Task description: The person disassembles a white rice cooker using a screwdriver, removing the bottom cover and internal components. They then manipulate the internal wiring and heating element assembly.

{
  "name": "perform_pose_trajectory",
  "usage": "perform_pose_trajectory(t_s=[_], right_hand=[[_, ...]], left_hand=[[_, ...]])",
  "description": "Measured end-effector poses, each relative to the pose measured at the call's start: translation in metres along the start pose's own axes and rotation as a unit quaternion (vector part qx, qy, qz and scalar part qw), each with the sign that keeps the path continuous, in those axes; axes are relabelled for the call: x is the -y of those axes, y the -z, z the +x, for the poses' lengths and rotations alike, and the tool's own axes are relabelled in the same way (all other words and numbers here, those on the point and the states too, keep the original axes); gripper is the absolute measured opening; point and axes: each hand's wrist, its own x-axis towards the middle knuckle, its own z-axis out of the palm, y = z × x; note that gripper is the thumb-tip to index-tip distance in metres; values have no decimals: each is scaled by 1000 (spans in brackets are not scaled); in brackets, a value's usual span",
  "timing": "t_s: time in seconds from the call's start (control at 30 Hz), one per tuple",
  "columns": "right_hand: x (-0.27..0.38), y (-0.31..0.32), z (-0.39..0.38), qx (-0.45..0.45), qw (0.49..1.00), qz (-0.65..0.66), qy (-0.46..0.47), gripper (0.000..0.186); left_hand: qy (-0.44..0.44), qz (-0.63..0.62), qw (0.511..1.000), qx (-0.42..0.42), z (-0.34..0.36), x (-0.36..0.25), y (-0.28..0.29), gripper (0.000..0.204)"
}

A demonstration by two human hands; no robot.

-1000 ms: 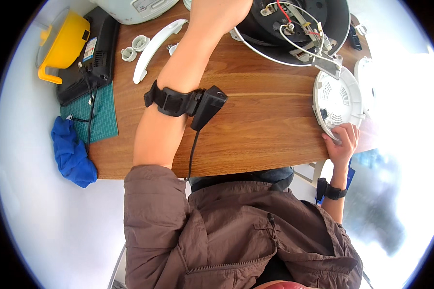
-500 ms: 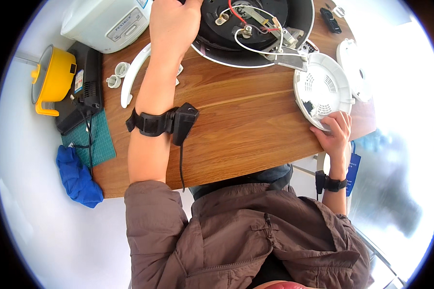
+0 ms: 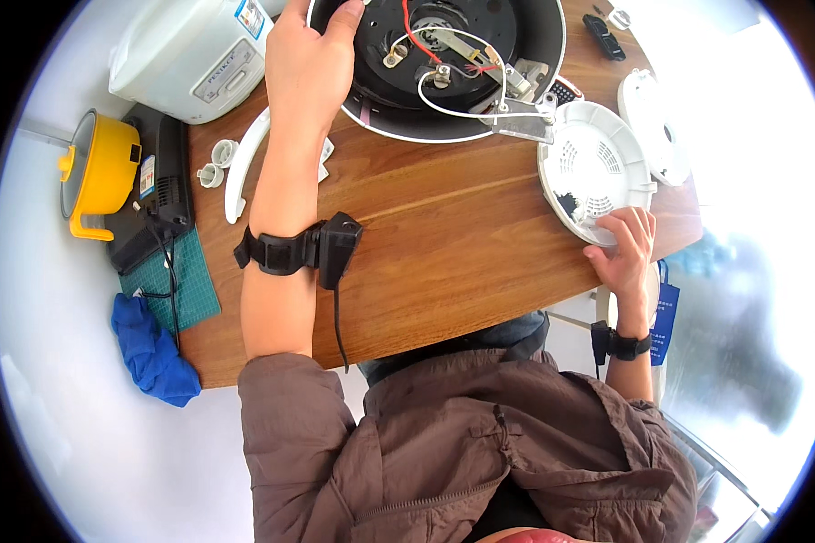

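Observation:
A round black cooker body lies with its wired underside up at the top of the view. Inside it, red and white wires run to metal terminals, and a metal plate hangs over its rim on the near right. My left hand grips the body's left rim, thumb over the edge; its other fingers are partly hidden. To the right, a round white vented cover lies with its inside up, touching or close to the metal plate. My right hand pinches the cover's near edge.
A white oval part and a black object lie beyond the cover. Left of my forearm are a curved white handle, white rings, a pale boxy appliance, a yellow pot, a green mat and blue cloth.
The whole view has turned slightly, so the table's things sit a little differently. My left hand and the cooker body appear further left and nearer. Both hands keep their hold.

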Motion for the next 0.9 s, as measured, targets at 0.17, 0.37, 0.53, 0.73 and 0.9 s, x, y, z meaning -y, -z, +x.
perform_pose_trajectory(t_s=[0.17,0.37,0.53,0.73,0.9], right_hand=[[28,13,47,-109,994,-6,6,25],[66,24,121,-167,984,33,51,27],[92,15,136,-75,992,105,-9,51],[93,3,138,-104,988,111,-9,41],[93,3,144,-133,973,187,-29,24]], left_hand=[[13,5,1000,-3,-1,-6,0,31],[-11,33,999,-11,0,0,1,31],[34,34,999,18,1,2,5,36],[-16,-1,1000,-5,-1,2,1,32],[-30,1,1000,-3,-2,-1,0,32]])
